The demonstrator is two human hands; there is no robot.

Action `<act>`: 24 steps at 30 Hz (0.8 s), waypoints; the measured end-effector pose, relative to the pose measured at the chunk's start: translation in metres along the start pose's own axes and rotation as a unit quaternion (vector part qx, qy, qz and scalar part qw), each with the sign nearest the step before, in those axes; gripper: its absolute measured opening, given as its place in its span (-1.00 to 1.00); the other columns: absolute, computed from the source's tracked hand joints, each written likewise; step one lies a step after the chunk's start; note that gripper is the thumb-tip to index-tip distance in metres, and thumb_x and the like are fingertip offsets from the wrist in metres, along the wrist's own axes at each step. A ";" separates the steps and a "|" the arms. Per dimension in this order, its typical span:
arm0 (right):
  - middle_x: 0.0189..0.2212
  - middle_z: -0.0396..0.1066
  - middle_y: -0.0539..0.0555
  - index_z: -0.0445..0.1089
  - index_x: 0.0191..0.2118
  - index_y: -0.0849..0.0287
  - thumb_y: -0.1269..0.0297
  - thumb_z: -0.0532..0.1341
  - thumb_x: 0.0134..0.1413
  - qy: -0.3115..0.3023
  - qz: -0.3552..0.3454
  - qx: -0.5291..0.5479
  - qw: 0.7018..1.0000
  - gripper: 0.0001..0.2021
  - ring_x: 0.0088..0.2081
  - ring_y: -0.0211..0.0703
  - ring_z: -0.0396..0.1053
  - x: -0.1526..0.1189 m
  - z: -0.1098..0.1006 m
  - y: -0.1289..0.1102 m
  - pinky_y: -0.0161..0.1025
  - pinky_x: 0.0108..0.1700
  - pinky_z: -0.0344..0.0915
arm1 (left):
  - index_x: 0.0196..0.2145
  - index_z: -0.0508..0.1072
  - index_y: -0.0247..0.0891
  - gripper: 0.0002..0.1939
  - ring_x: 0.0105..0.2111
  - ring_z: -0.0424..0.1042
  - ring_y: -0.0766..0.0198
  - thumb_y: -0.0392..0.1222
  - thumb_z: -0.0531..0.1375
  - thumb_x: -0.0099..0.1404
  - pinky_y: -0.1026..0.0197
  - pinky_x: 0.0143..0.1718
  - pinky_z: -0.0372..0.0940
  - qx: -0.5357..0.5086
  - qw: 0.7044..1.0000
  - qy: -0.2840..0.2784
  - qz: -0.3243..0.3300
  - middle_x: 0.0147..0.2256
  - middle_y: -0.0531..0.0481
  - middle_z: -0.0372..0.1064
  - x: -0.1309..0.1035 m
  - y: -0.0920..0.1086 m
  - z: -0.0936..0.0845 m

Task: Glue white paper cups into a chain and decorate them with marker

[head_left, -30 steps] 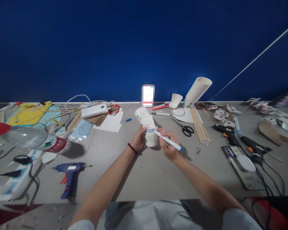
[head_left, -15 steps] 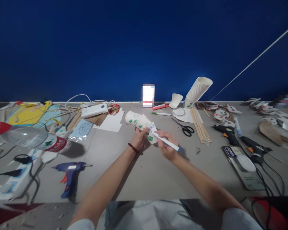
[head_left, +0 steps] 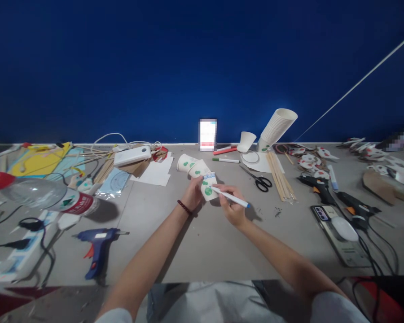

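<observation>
A row of joined white paper cups [head_left: 198, 168] with green spots lies across the middle, tilted down to the right. My left hand [head_left: 193, 194], with a dark red bead bracelet at the wrist, is closed on the cups from below. Blue curved marks show near the rim of the rightmost cup. A white marker [head_left: 234, 198] with a blue end is pinched in my right hand [head_left: 233, 207], its tip at that cup's right side. A green-banded marker [head_left: 226, 160] lies behind the hands, near a red one [head_left: 225, 150].
Scissors [head_left: 263, 183], wooden sticks [head_left: 280, 176] and a tall cup stack [head_left: 278, 128] are on the right, with glue guns and a phone [head_left: 343, 242] farther over. A blue glue gun [head_left: 99, 246] and a bottle [head_left: 54, 195] are on the left.
The cups have turned slightly in my left hand, showing more of the blue marks. The marker in my right hand has shifted a little to the left and lower on the cup.
</observation>
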State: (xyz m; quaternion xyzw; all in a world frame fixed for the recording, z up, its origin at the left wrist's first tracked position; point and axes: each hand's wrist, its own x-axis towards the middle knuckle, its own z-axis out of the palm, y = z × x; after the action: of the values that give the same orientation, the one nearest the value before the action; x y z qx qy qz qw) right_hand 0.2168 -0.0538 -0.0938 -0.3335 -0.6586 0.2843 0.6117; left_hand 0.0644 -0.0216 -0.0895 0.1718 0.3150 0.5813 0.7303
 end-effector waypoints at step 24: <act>-0.12 0.65 0.20 0.40 -0.22 0.08 0.20 0.25 0.24 -0.015 0.121 -0.020 0.992 -0.90 -0.06 0.05 0.63 0.004 0.000 -0.005 -0.08 -0.07 0.53 | -0.06 0.41 -0.22 -0.40 -0.19 0.58 0.11 -0.06 0.53 0.00 0.06 -0.10 0.42 0.052 0.991 0.061 0.110 -0.16 -0.09 0.56 0.002 -0.007 0.001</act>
State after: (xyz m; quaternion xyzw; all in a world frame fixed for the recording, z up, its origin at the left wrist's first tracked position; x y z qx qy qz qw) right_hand 0.2161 -0.0540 -0.0879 -0.4188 -0.6282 0.3482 0.5556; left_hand 0.0704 -0.0216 -0.0942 0.2073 0.3685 0.6500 0.6314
